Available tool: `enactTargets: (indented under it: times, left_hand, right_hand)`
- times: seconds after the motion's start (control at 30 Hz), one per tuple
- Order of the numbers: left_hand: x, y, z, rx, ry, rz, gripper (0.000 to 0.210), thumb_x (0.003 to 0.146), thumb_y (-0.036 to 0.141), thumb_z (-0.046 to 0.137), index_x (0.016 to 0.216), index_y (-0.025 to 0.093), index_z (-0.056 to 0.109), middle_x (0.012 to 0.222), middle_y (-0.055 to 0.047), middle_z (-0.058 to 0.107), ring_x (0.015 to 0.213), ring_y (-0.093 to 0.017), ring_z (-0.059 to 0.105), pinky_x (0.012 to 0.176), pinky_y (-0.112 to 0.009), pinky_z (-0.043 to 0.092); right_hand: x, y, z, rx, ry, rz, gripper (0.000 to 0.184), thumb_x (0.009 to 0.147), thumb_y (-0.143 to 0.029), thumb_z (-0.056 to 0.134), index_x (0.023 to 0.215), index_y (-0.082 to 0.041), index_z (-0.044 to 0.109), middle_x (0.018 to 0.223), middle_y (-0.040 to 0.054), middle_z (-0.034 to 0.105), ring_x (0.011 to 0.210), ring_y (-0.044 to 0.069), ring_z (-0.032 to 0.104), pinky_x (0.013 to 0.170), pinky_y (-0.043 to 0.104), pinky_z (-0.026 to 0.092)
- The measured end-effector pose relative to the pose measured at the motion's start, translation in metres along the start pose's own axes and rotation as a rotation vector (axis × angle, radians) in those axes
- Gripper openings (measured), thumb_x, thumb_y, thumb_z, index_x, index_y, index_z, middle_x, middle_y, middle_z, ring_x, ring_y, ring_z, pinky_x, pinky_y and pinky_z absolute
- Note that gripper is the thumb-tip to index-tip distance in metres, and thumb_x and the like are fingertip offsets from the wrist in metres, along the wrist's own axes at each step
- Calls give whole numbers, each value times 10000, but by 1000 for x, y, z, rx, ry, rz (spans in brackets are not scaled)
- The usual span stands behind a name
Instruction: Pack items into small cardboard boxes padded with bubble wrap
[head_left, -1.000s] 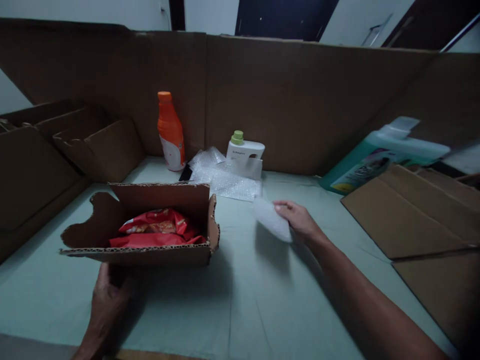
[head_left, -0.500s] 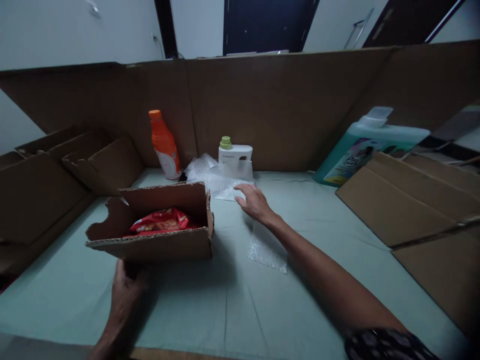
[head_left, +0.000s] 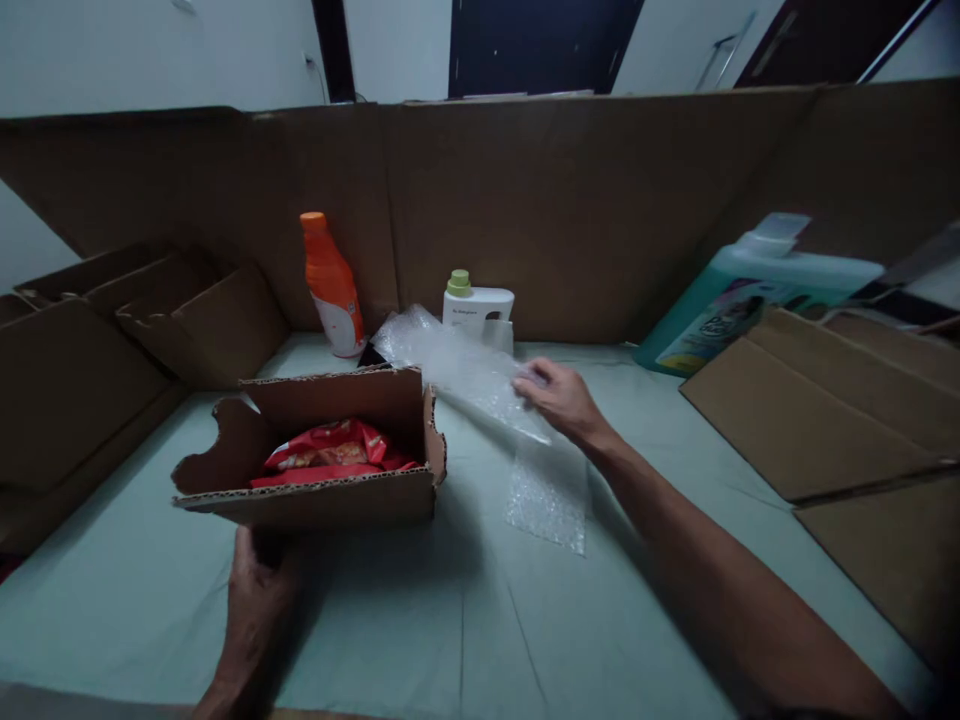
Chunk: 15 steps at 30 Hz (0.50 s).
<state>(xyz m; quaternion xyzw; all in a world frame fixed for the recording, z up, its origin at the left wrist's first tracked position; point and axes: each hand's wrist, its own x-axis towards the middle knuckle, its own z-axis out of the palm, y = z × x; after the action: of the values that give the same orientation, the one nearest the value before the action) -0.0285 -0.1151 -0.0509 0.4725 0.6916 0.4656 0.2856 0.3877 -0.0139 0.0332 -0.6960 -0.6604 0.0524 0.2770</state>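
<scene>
My right hand (head_left: 559,398) is pinching the near edge of a sheet of bubble wrap (head_left: 469,365). The sheet slopes up from the table into my fingers. Beneath its near end a smaller piece of bubble wrap (head_left: 547,505) lies flat. At the left my left hand (head_left: 259,585) grips an open-topped cardboard box (head_left: 315,508) from below its near side; the fingertips are hidden by the box. Inside the box are red shiny packets (head_left: 334,448). Just behind the bubble wrap stands a white bottle (head_left: 476,308) with a green cap.
An orange bottle (head_left: 334,285) stands against the cardboard wall (head_left: 570,220). More cardboard boxes (head_left: 210,325) are at the left. A large teal jug (head_left: 720,305) leans at the right, behind a folded cardboard box (head_left: 810,410). Pale green cloth (head_left: 420,620) covers the table.
My right hand has closed on the bubble wrap and drawn its near edge up and to the right. My left hand stays at the cardboard box.
</scene>
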Motion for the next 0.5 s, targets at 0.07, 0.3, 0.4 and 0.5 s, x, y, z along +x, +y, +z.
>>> enactTargets:
  times: [0.07,0.3,0.4,0.5]
  left_hand:
    - [2,-6,0,-15,-27,12,591,649,488,671,1148,202,534,1053,-83,657,956,-268,618,824,-377,502]
    - [1,-11,-2,-38,-57,26,594,666,470,677,1173,198,530,1009,-63,652,863,-234,601,747,-336,480]
    - [-3,-5,-3,-13,-49,54,558,677,479,673,1142,196,549,955,-49,649,809,-222,588,705,-324,471]
    - [-5,2,-2,-17,-96,83,541,730,484,664,1177,202,548,999,-52,658,884,-234,604,746,-328,478]
  right_hand:
    - [-21,20,-27,-26,22,98,277,897,-364,506,971,-153,669,835,69,715,688,204,644,671,309,469]
    - [-94,18,-42,-188,244,-11,437,835,-336,589,1232,-158,630,1329,194,633,1219,397,562,1005,591,410]
    - [-124,-41,0,259,-122,-184,543,863,-352,620,1377,-195,542,1360,154,624,1219,313,597,1008,503,483]
    - [-134,-91,40,531,-271,-241,718,790,-306,706,1454,-187,460,1409,155,590,1246,311,585,1028,483,490]
